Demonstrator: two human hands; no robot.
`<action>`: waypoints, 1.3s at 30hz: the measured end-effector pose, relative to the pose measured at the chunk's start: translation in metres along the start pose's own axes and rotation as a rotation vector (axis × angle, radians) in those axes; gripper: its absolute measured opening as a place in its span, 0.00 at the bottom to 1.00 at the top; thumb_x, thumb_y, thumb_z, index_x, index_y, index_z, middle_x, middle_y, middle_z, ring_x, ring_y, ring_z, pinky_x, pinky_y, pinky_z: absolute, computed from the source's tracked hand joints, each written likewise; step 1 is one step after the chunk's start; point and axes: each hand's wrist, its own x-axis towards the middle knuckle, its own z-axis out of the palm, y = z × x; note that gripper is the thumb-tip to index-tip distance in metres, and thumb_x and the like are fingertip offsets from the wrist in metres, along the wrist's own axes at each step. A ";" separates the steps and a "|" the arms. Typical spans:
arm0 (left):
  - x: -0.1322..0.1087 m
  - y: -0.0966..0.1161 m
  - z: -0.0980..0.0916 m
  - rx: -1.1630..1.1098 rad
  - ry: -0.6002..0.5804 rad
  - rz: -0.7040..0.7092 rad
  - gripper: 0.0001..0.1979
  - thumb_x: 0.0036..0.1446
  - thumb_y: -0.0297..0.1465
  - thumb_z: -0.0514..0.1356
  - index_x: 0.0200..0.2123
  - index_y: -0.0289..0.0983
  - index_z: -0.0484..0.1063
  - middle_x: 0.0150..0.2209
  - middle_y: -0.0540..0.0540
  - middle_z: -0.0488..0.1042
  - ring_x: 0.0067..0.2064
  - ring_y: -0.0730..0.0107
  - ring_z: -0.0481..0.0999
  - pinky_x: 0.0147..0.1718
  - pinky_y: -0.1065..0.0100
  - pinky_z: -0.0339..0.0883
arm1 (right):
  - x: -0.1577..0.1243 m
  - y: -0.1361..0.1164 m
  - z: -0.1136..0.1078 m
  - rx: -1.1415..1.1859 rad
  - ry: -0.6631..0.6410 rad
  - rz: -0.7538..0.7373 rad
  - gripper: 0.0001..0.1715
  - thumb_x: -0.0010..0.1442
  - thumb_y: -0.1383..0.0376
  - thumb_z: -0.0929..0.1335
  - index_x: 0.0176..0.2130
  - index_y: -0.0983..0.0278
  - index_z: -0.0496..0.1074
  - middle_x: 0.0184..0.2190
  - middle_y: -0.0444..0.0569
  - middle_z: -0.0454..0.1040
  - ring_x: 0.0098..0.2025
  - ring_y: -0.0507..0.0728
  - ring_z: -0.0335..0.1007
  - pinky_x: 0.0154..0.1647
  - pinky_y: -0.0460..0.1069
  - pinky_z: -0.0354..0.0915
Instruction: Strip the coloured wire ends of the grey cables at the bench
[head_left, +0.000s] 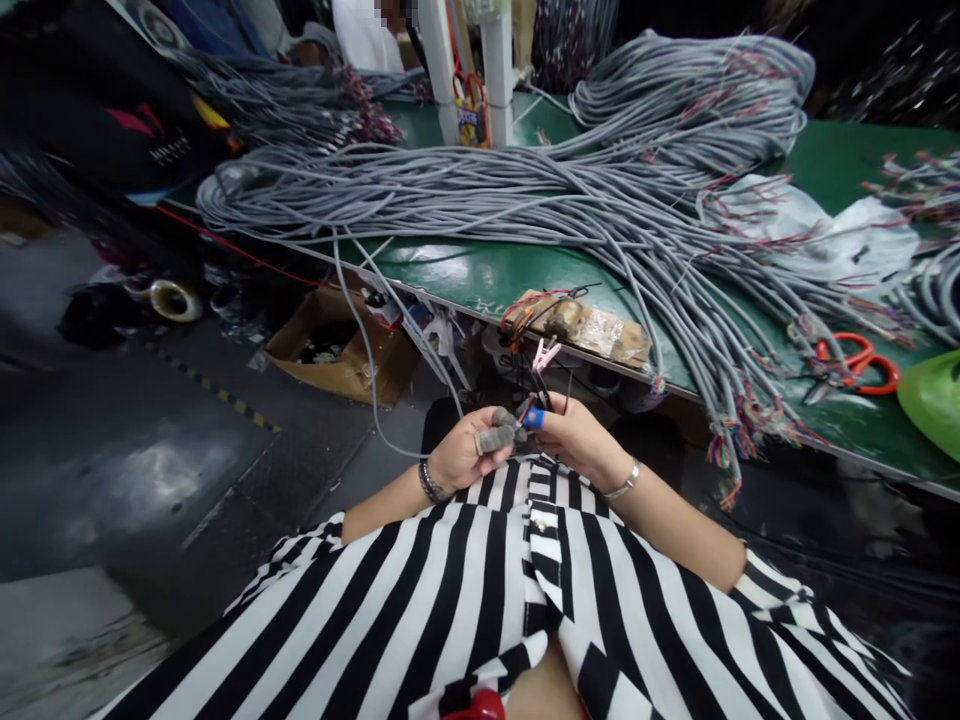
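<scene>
L hand (pixel 474 443) grips cable (pixel 368 350), R hand (pixel 577 430) pinches wires (pixel 528 408), prob. light, soft & fragile, so better to hold cable left of them.

No text is legible; white lettering (pixel 171 154) on the black, pink-printed bag (pixel 90 90), forward-left of the left hand's grip (pixel 471 448), is blurred.

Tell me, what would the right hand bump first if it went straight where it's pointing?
Probably the left hand, just across from the right hand, though their exact depth is hard to judge.
</scene>
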 end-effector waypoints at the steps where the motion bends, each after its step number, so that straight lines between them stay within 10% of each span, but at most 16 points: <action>1: 0.000 0.001 0.000 -0.024 0.018 0.011 0.20 0.45 0.39 0.69 0.29 0.34 0.64 0.15 0.54 0.66 0.11 0.85 0.54 0.10 0.80 0.43 | -0.001 0.002 0.000 -0.071 0.053 -0.076 0.20 0.46 0.54 0.74 0.32 0.64 0.67 0.18 0.38 0.60 0.18 0.46 0.49 0.17 0.43 0.46; 9: 0.001 0.003 0.003 -0.055 0.126 0.113 0.16 0.47 0.38 0.68 0.30 0.33 0.67 0.15 0.55 0.64 0.12 0.86 0.53 0.12 0.80 0.44 | -0.014 0.008 -0.020 -0.914 0.339 -0.642 0.14 0.64 0.56 0.61 0.38 0.64 0.68 0.33 0.49 0.70 0.35 0.55 0.65 0.37 0.50 0.61; 39: 0.002 0.002 -0.002 0.061 0.128 0.049 0.20 0.46 0.41 0.68 0.29 0.35 0.63 0.15 0.56 0.64 0.12 0.86 0.52 0.10 0.81 0.40 | -0.019 0.004 -0.031 -1.273 0.215 -0.723 0.16 0.63 0.57 0.62 0.42 0.65 0.71 0.32 0.51 0.69 0.32 0.55 0.65 0.32 0.48 0.60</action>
